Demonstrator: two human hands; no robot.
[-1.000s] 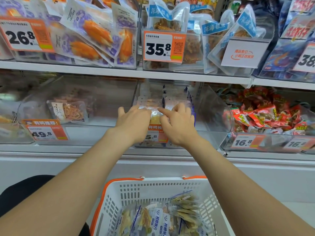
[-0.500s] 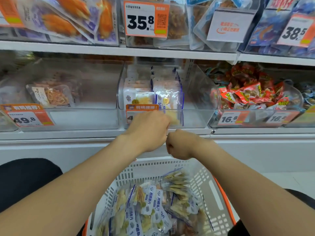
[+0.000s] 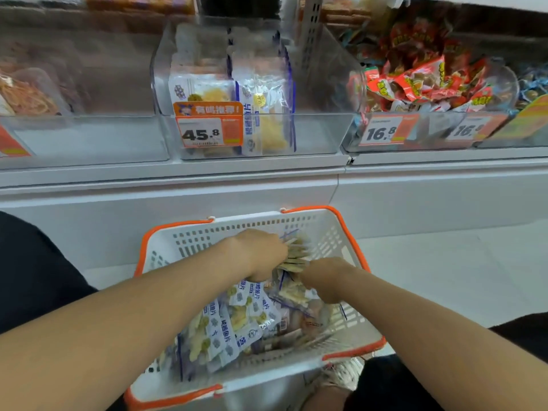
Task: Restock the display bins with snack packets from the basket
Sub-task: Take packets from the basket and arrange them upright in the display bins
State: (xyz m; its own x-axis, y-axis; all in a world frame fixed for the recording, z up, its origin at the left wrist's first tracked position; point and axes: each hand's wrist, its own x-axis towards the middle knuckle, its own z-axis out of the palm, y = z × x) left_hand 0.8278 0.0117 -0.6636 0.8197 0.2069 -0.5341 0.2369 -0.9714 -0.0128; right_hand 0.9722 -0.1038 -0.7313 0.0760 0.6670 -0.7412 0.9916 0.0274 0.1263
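On my feed the basket fills the lower centre of the frame, white plastic with an orange rim. It sits on the floor in front of the white shelf. Snack packets are heaped inside it, clear bags with blue-and-white labels and pale yellow pieces showing through.

Upper centre, the middle bin is clear plastic. It holds two rows of upright packets of the same kind, pushed to its left half, while its right half is bare. An orange price tag reading 45.8 hangs on the bin's front.

At upper right the right bin is piled with red-wrapped snacks, and a tag on its front reads 16.8. The left bin, at upper left, holds a blurred pouch of orange strips against its left side.

Both forearms reach in from the bottom corners, and both hands are down inside the far end of the basket.

The left hand lies knuckles up with its fingers curled downward. It is clenched around a bunch of packets whose edges fan out past the knuckles toward the right.

The right hand is just beside that bunch, lower and to the right, with the wrist bent and the fingers tucked under, out of my sight. It touches the heap, but I cannot tell whether it is grasping anything.
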